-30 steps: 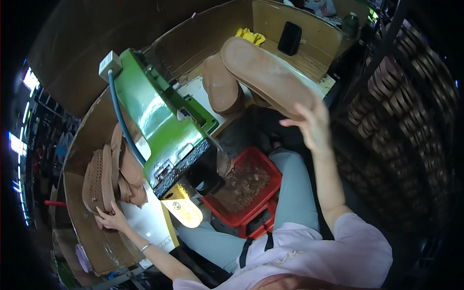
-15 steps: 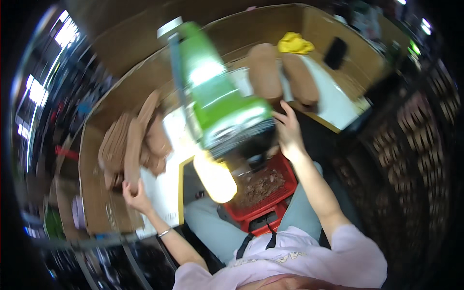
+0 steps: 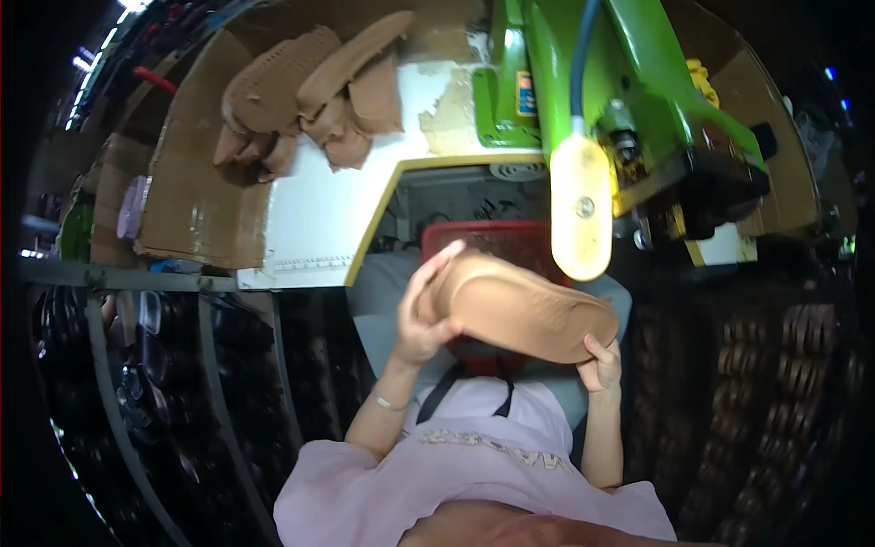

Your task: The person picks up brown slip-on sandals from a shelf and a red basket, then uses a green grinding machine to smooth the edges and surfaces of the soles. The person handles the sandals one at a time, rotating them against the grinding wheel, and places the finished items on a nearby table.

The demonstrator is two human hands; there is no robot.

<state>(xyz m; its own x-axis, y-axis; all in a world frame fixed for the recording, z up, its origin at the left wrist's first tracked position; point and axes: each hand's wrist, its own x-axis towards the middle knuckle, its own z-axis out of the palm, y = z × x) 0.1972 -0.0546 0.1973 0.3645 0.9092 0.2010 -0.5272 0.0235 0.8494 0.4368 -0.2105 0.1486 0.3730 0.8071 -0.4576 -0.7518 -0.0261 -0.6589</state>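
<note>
A tan slide sandal (image 3: 519,314) is held level above my lap, its footbed side toward me. My left hand (image 3: 424,314) grips its left end, with the thumb on the near edge and the fingers behind. At the other end my right hand (image 3: 600,365) is closed on the sandal, thumb on top. More tan sandals (image 3: 283,82) are stacked at the far left of the white tabletop (image 3: 314,214), one of them (image 3: 355,64) leaning on top at a slant.
A green machine (image 3: 638,55) with a black head stands ahead to the right. In front of it hangs a pale oblong lamp (image 3: 581,210). A red basket (image 3: 456,235) sits behind the held sandal. Cardboard walls (image 3: 196,182) edge the table; shoe racks (image 3: 205,356) stand either side.
My left hand has left the sandal stack at the left and my right hand has come back from the right side. Both now hold one sandal over my lap. My view has turned.
</note>
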